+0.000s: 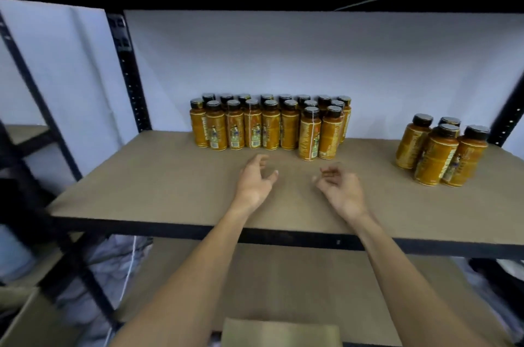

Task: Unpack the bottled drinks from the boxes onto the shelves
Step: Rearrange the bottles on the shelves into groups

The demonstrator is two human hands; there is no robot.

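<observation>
Tan shelf carries a large bottle cluster and a small cluster

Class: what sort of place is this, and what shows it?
Probably a stockroom or storeroom: a black metal rack with a plain board shelf, rows of identical orange bottles on it, and a cardboard box below.

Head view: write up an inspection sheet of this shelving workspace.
Surface: tan shelf board, bottles along its back.
Job's things: large bottle group in rows at centre back; small bottle group at right, apart; cardboard box at bottom edge, contents hidden.
Clutter: nothing seen.
Grips: left hand and right hand loosely curled over the board, holding nothing.
Cables: thin white cord below the shelf, left.
Surroundings: black rack upright, white backdrop, lower shelf.
</observation>
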